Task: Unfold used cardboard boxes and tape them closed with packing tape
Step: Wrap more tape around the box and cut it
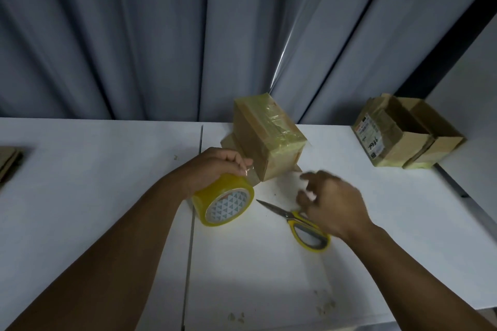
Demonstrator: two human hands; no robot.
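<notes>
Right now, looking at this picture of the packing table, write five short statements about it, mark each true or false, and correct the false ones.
1. The left hand grips the tape roll. True.
2. The scissors have red handles. False: the handles are yellow and grey.
3. The box on the right is open at the top. True.
4. The tape roll sits on top of the middle box. False: it is in front of that box, in the left hand.
5. The middle box has tape along its top. True.
</notes>
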